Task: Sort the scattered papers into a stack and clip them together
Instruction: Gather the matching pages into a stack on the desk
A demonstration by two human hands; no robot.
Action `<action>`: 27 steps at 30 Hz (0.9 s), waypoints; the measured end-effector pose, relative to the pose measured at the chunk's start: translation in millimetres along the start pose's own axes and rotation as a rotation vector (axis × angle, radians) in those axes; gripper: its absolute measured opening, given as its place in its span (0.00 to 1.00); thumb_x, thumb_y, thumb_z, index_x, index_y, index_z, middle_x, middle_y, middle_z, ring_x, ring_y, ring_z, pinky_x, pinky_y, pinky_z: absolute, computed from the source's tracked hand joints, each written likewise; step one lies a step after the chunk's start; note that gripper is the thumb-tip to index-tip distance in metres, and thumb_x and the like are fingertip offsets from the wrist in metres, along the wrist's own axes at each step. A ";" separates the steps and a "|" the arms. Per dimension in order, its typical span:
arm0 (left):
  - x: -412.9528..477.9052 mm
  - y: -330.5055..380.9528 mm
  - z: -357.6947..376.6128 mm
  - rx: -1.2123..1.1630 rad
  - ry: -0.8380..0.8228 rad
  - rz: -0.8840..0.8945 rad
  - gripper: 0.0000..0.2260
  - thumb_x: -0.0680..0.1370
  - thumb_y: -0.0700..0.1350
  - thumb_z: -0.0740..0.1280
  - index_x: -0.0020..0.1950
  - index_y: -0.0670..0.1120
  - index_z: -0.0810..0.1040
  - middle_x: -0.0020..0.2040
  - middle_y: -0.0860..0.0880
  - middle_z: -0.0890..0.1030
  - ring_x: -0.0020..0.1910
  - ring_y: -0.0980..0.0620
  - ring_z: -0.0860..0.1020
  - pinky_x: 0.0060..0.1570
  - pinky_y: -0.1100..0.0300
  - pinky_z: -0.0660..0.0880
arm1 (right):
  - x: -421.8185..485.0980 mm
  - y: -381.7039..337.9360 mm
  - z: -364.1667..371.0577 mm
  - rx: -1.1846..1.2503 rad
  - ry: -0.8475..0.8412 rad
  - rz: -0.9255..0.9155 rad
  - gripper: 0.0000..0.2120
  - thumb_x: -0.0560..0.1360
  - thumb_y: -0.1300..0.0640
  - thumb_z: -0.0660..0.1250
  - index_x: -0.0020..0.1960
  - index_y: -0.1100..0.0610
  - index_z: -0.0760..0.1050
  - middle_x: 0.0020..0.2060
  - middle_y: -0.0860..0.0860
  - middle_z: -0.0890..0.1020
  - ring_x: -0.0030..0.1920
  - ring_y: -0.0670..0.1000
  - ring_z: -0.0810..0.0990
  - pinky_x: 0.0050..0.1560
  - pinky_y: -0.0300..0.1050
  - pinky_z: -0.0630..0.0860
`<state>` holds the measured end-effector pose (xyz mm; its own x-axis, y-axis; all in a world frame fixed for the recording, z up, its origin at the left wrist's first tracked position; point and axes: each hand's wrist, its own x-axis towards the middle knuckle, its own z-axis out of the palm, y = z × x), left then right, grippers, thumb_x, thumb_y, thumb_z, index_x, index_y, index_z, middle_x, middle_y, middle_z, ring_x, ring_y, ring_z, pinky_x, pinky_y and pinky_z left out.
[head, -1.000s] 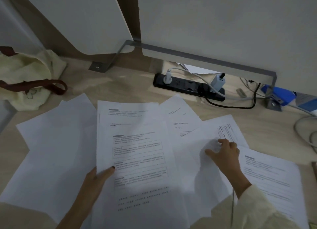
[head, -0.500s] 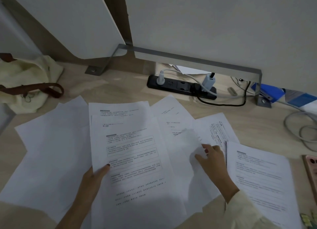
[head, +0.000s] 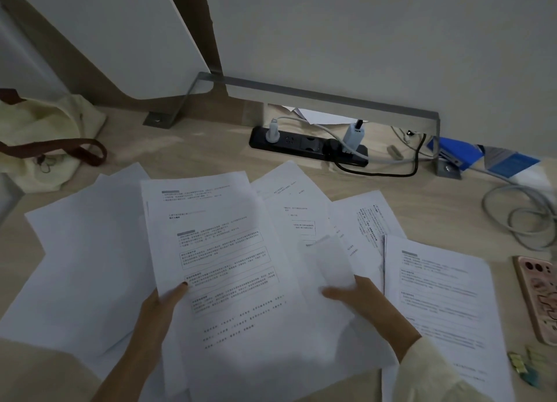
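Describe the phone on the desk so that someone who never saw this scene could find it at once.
Start at the right edge of the wooden desk, just nearer than the coiled grey cable. There, just right of the rightmost printed sheet, lies the phone, back up. It alone is pink among white papers, with round camera lenses at its far end.

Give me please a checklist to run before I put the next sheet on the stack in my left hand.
1. Left hand grips the stack: ok, thumb on top.
2. Right hand holds a loose sheet: ok.
3. Printed side of that sheet up: cannot tell, it is blurred.
4. Stack edges even: not ok, the top edges are offset.
5. All papers gathered: not ok, blank sheets at left and printed sheets at right lie on the desk.
6. Clips at hand: ok, on the desk at near right.
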<state>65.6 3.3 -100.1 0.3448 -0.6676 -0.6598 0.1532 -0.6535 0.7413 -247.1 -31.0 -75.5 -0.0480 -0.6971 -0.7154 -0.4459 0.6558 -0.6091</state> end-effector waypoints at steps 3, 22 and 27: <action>-4.7 -1.9 1.4 -0.009 -0.009 0.002 0.19 0.76 0.44 0.66 0.66 0.44 0.72 0.59 0.43 0.78 0.55 0.43 0.76 0.63 0.47 0.69 | -5.8 -0.8 4.6 -0.089 0.108 0.014 0.14 0.70 0.58 0.71 0.53 0.62 0.77 0.44 0.54 0.80 0.42 0.51 0.78 0.42 0.40 0.72; -48.8 17.2 -45.3 -0.167 0.035 0.142 0.17 0.76 0.41 0.65 0.65 0.43 0.72 0.58 0.46 0.75 0.57 0.45 0.72 0.60 0.49 0.67 | -74.7 -56.1 -9.8 -0.442 0.796 -1.008 0.12 0.67 0.65 0.66 0.49 0.59 0.81 0.46 0.52 0.82 0.48 0.45 0.75 0.47 0.33 0.71; -56.9 3.4 -73.4 -0.197 0.036 0.103 0.20 0.76 0.40 0.65 0.68 0.43 0.70 0.62 0.44 0.75 0.57 0.45 0.73 0.60 0.49 0.67 | -35.7 -6.6 38.9 -0.627 0.519 -0.882 0.11 0.63 0.62 0.68 0.45 0.56 0.81 0.41 0.50 0.84 0.43 0.45 0.78 0.42 0.34 0.72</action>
<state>114.5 65.2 -51.0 0.3998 -0.7121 -0.5771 0.2919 -0.4979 0.8166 -207.7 0.9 -59.4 0.2025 -0.9634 0.1758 -0.8568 -0.2612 -0.4446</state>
